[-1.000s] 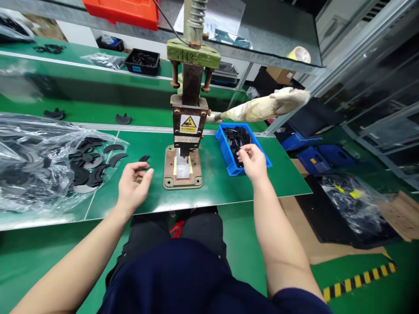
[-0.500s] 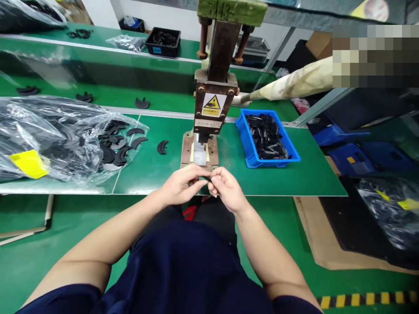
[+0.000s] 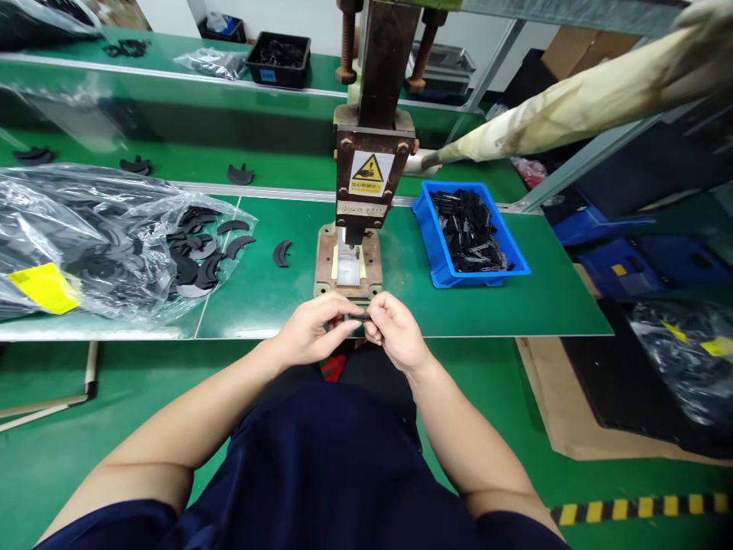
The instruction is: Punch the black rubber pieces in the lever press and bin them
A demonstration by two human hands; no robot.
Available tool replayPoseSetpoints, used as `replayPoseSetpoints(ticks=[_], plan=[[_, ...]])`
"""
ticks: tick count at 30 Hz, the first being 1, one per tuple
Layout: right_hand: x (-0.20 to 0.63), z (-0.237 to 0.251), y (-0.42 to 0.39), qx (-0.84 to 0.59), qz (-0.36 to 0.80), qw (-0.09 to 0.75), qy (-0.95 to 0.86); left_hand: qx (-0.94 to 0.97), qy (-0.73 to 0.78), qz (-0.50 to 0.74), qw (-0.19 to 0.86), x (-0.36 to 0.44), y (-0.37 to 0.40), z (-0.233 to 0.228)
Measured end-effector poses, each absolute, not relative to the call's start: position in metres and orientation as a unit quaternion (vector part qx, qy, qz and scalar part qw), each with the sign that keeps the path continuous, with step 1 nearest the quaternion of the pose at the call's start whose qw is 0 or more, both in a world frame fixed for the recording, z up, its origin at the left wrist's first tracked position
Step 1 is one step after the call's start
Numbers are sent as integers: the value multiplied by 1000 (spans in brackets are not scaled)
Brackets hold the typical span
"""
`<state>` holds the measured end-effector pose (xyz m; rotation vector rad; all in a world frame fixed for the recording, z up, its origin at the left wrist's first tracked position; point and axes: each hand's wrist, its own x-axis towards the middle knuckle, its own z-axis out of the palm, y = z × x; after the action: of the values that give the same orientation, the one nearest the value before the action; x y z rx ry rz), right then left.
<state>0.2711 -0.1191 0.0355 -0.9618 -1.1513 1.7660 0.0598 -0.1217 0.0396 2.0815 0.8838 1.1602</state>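
My left hand (image 3: 312, 330) and my right hand (image 3: 394, 330) meet at the near edge of the green bench, fingertips pinched together on a small black part (image 3: 358, 316). They sit just in front of the base of a hand press (image 3: 369, 164) with a yellow warning label. To the right of the press stands a blue bin (image 3: 438, 256) full of small black parts. One black crescent piece (image 3: 281, 253) lies on the bench left of the press base.
A clear plastic bag (image 3: 74, 237) spilling black crescent pieces covers the bench's left side. The press's cloth-wrapped lever (image 3: 566, 95) reaches out to the upper right. A black tray (image 3: 279, 59) stands on the far bench. Blue bins (image 3: 635, 267) and cardboard (image 3: 573, 428) lie on the floor at right.
A second ago my hands were apart, the left near the crescent piece and the right at the blue bin. Both came together at the bench edge on a small black part.
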Motion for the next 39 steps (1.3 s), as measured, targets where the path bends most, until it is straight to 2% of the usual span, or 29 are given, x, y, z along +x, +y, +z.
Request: replayPoseSetpoints(ticks=[6,9,12,13,15,17,21,23,28,36,39], plan=[[273,35,-117,-410,649,388,-510,790,320,447,272,55,-118,40],[293,56,-97,-439,574,426,-544,777,369,450,240,46,-100,34],[319,111,-63,-435,445,541,-566,749,442,456,191,34,-65,22],[326,135,-51,-405,356,596,-595,748,457,449,174,31,-52,18],[332,188,-32,-297,232,668,-642,760,475,421,141,27,-29,11],[328,235,-21,-169,175,699,-672,782,481,380,111,27,-13,7],[304,283,-20,-161,223,606,-746,822,487,288,67,31,-2,7],[293,283,-23,-149,237,594,-754,833,493,245,51,34,-1,10],[285,255,-33,-128,230,669,-695,848,491,191,44,37,2,17],[306,179,-65,-169,92,595,-780,853,478,203,56,35,3,17],[307,144,-68,-168,41,600,-781,852,474,214,58,34,3,14]])
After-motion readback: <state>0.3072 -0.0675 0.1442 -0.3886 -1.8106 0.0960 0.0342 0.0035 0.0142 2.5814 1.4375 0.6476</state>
